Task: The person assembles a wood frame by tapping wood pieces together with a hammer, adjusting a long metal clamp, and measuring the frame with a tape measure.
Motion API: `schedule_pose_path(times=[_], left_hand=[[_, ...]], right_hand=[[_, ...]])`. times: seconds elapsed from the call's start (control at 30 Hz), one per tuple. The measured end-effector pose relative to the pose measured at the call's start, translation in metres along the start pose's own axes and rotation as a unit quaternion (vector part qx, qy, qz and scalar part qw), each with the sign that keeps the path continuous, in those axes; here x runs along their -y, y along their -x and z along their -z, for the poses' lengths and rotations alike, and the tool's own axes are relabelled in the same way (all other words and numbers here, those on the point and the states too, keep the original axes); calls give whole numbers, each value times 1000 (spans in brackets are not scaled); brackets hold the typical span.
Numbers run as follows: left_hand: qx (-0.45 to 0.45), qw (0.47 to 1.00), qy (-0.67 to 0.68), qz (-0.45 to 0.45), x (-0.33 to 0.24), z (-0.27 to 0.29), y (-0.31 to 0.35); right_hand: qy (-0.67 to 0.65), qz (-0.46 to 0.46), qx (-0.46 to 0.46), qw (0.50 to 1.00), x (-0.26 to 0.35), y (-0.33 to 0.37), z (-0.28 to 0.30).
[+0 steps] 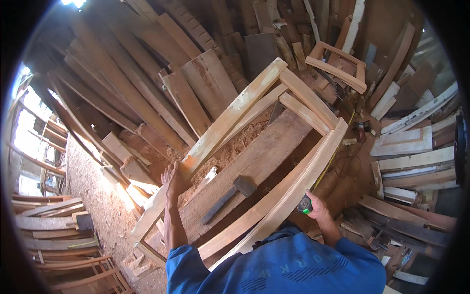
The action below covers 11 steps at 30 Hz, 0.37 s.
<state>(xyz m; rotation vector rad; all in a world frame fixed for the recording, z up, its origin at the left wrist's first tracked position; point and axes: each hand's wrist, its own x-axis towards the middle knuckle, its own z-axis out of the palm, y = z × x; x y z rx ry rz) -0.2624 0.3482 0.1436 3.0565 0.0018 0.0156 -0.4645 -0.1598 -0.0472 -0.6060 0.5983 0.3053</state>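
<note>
A large wooden frame (235,117) lies slantwise in front of me, pale on its left rail with an orange-brown patch. My left hand (177,180) grips that rail, its fingers over the outer edge. In my right hand (319,208), beside the frame's right rail, is a dark tape measure (305,204) with a green spot. Its yellow blade (325,172) runs out along the right rail toward the far end. A second wooden frame (302,112) shows beneath the first. Inside the opening, a dark hammer (245,186) rests on a broad plank (269,152).
Many boards (208,83) lean at the back. A small wooden frame (338,71) stands at the far right. Stacked timber (416,161) fills the right side, and more slatted pieces (54,235) lie at left. Wood shavings (237,147) cover the ground under the frames.
</note>
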Motion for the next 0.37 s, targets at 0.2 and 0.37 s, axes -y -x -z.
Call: schedule_pose_path(times=[0.2,0.37], left_hand=[[12,996,28,81,-6,87,128],[13,976,159,149,24,126,210]], right_hand=[[42,-29,122,991,7,32,-6],[54,-45,206,976,7,63,-36]])
